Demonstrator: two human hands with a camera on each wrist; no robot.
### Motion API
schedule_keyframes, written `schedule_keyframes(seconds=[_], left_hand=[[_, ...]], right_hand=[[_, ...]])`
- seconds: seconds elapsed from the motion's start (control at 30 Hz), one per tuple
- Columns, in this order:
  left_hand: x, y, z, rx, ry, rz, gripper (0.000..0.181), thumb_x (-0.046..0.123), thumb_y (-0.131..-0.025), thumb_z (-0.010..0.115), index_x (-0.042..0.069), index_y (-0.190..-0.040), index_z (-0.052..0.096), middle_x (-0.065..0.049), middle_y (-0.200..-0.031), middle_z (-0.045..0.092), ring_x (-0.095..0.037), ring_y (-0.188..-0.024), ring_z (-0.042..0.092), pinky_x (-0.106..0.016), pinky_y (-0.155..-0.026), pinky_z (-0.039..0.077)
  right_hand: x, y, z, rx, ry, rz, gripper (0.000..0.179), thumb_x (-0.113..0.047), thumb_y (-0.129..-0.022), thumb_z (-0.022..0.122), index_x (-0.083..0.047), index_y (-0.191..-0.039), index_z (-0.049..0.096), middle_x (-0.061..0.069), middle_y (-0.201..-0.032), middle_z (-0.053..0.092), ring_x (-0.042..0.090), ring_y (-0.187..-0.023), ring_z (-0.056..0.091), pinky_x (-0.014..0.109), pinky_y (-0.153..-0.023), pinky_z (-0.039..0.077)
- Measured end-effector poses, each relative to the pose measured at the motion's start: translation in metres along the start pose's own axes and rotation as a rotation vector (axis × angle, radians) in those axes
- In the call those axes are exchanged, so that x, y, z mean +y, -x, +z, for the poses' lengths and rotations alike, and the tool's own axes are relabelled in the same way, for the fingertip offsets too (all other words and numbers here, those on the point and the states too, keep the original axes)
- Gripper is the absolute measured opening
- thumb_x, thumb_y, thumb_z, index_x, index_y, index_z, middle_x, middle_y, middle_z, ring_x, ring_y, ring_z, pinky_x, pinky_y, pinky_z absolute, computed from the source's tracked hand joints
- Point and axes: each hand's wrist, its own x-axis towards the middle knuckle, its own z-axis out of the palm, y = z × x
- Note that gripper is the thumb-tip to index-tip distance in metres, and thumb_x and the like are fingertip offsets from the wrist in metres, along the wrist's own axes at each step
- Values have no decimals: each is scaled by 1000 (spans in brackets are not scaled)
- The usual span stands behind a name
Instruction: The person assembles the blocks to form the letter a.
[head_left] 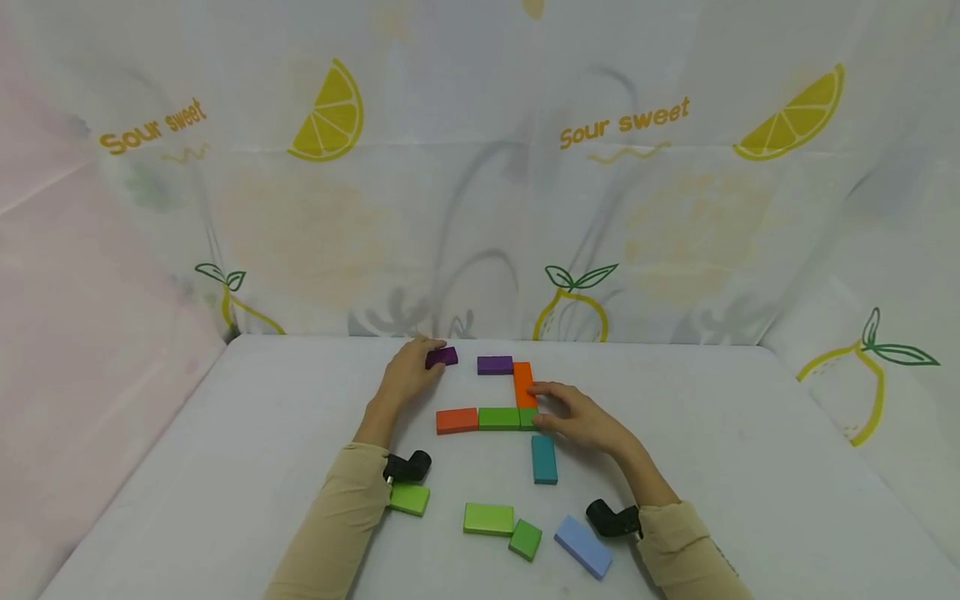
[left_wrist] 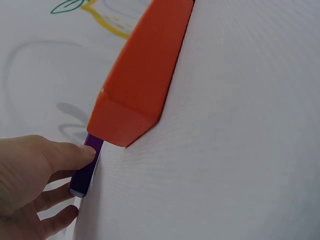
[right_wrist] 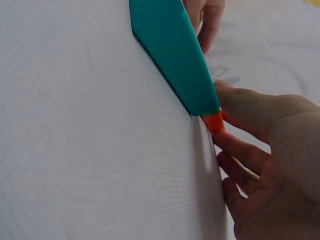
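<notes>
In the head view my left hand (head_left: 408,371) pinches a dark purple block (head_left: 442,357) at the table's far side; the left wrist view shows the thumb on this block (left_wrist: 86,172). A lighter purple block (head_left: 495,365) lies just right of it. My right hand (head_left: 581,417) touches the right edge of an upright-lying orange block (head_left: 522,383) with the index finger, its thumb at the end of a small green block (head_left: 528,418). A longer green block (head_left: 498,418) and a red-orange block (head_left: 457,421) continue that row leftward.
A teal block (head_left: 544,460) lies below the row's right end. Nearer the front are a lime block (head_left: 488,518), a small green block (head_left: 525,540), a light blue block (head_left: 583,547) and another lime block (head_left: 409,499) beside the left sleeve. A printed curtain (head_left: 480,167) hangs behind.
</notes>
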Motion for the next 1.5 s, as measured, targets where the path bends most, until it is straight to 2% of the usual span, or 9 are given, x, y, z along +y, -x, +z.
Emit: schedule_keyframes(seconds=[0.37,0.7,0.93,1.27,1.5], left_hand=[[2,1,-3,12,-13,20,36,7,-88,61,4,-124,60,-19,-126,58,-36,-117,55,-49,-99,43],[2,3,0,9,-30,-23,35,7,-89,61,7,-123,62,-16,-124,60,-34,-116,55,-49,-97,45],[4,3,0,11,10,7,34,6,-87,62,6,-121,64,-16,-122,62,-34,-114,57,-48,-97,45],[5,4,0,-17,38,-12,35,9,-87,63,9,-122,63,-15,-120,62,-32,-112,58,-48,-97,45],[7,3,-3,-50,72,33,36,8,-86,64,7,-122,63,-16,-123,61,-31,-113,57,-47,-98,45]], right_hand=[[-1,-1,0,-2,5,15,49,-31,-91,62,-13,-135,49,12,-146,42,36,-139,30,57,-113,22],[0,-1,2,-11,-2,10,49,-31,-92,61,-13,-135,49,13,-147,41,37,-139,29,58,-113,21],[-3,1,1,-3,4,23,48,-30,-91,62,-13,-135,50,13,-147,41,36,-139,30,57,-113,22],[-4,1,2,-6,0,31,48,-29,-91,62,-13,-135,49,13,-147,40,37,-139,29,58,-113,21],[-5,2,0,-9,8,33,49,-30,-92,61,-14,-136,48,14,-148,39,37,-139,29,58,-113,22]])
